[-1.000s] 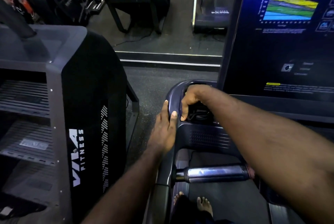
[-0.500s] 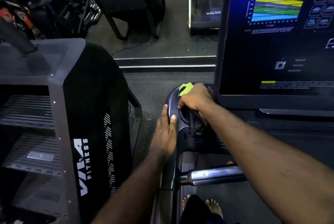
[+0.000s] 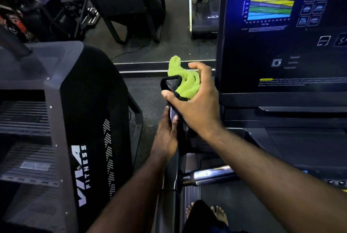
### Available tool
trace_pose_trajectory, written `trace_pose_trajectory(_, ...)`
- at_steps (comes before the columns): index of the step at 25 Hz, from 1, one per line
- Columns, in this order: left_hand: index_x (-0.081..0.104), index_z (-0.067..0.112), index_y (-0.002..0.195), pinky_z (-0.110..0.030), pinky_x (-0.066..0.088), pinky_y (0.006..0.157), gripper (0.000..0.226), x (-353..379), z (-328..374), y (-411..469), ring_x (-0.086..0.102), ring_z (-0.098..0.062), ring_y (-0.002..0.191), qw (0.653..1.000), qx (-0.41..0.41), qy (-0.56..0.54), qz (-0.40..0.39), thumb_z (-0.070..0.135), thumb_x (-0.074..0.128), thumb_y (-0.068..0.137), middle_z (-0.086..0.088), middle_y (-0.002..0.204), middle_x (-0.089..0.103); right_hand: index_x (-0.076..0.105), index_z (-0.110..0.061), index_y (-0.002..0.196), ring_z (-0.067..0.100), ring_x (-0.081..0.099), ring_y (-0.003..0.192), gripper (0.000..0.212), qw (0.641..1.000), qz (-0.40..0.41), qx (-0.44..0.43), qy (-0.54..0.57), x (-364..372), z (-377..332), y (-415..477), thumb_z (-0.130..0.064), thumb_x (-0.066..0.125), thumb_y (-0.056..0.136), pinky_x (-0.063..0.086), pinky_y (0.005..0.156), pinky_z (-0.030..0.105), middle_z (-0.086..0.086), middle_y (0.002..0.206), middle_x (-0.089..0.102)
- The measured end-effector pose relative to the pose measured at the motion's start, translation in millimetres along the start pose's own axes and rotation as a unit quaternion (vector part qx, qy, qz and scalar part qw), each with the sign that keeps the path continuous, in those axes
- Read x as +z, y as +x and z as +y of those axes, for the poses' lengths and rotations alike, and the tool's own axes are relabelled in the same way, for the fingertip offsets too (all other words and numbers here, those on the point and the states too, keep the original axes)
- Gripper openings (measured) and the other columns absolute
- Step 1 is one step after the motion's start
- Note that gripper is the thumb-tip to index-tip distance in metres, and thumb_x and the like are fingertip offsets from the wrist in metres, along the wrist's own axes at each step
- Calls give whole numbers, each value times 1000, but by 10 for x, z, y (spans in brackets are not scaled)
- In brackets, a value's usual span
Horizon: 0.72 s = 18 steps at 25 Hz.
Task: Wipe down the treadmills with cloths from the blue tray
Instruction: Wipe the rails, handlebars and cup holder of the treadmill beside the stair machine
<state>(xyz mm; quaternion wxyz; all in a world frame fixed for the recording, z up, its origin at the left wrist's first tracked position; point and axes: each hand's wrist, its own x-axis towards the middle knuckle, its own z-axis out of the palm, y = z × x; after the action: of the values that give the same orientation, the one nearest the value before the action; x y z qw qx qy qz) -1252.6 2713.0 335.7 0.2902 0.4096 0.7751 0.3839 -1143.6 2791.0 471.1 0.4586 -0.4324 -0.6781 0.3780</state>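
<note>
Left: black machine point(image 3: 93, 101), white "FITNESS" lettering and a dotted vent pattern on the side panel. Grey ribbed steps point(image 3: 24, 114) inside its open face. Dark speckled floor point(image 3: 146, 90) beside it. Ahead: mirror point(image 3: 174, 26), metal strip point(image 3: 146, 71) along the base, cable point(image 3: 131, 52) showing in it. Top left: gear pile point(image 3: 56, 13), too blurry to identify.

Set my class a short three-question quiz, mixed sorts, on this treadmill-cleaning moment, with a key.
1. True or false: the left hand holds the green cloth.
2. The treadmill screen is: A lit, B switched off, C draped with a cloth.
3. Fill in: the black machine on the left bears the word ____.
Key: 1 false, the right hand grips it; 2 A; 3 FITNESS.
</note>
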Motion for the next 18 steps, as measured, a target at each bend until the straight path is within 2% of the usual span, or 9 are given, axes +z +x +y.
trace_pose_trajectory(2,22,41,162,-51,35,121,70,0,3,6,40,-17,150,1000,-6,1,-2,75,28,101,4,166,38,51,-24,140,19,54,122,85,977,16,-128,-168,-54,-71,-1,-37,95,69,47,102,31,-1,134,52)
trace_pose_trajectory(3,20,42,163,-50,34,122,67,6,9,11,39,-18,151,1000,-13,6,-9,71,29,103,3,168,35,46,-22,147,26,49,130,94,941,-23,-166,-293,-63,-53,21,-46,92,68,42,111,39,5,141,48)
trace_pose_trajectory(5,13,45,163,-47,35,122,64,25,-6,24,39,-21,150,1000,-24,8,-8,65,30,105,-1,168,34,19,-19,163,36,35,147,128,850,-231,-100,-462,-69,33,59,-79,78,67,21,127,52,16,154,41)
trace_pose_trajectory(6,12,48,163,-48,35,122,66,37,-20,23,40,-22,149,1000,-24,0,-2,70,28,103,-1,168,35,4,-16,166,38,33,150,136,826,-322,-27,-461,-62,72,69,-88,68,70,17,128,55,19,156,41)
trace_pose_trajectory(7,12,50,162,-48,34,123,68,40,-26,28,39,-21,150,1000,-25,-4,-1,75,24,100,0,168,34,-2,-11,166,39,34,151,130,822,-367,23,-435,-60,106,85,-86,60,79,19,128,54,22,156,43)
trace_pose_trajectory(10,14,48,163,-44,30,123,63,48,-35,64,35,-20,152,999,-37,15,-11,70,22,104,3,170,30,35,-1,153,38,43,144,87,828,-326,3,-457,30,304,211,-71,35,102,33,121,47,24,150,51)
trace_pose_trajectory(12,14,43,164,-41,29,121,61,53,-48,45,35,-22,153,999,-43,20,-4,64,23,107,1,170,31,37,1,154,40,40,146,113,797,-347,45,-492,141,400,309,-91,22,89,32,120,49,27,155,45)
trace_pose_trajectory(15,15,34,167,-30,23,121,60,48,-77,52,31,-22,155,999,-27,27,-3,51,27,110,-2,170,29,0,-2,166,40,5,162,153,751,-381,144,-520,378,539,373,-111,15,60,6,128,54,26,173,5)
trace_pose_trajectory(18,12,37,167,-23,17,115,58,33,-101,77,27,-18,155,999,-35,29,-7,42,30,111,2,172,25,0,-6,167,41,11,160,162,754,-381,115,-523,483,671,398,-115,15,48,10,129,55,25,173,10)
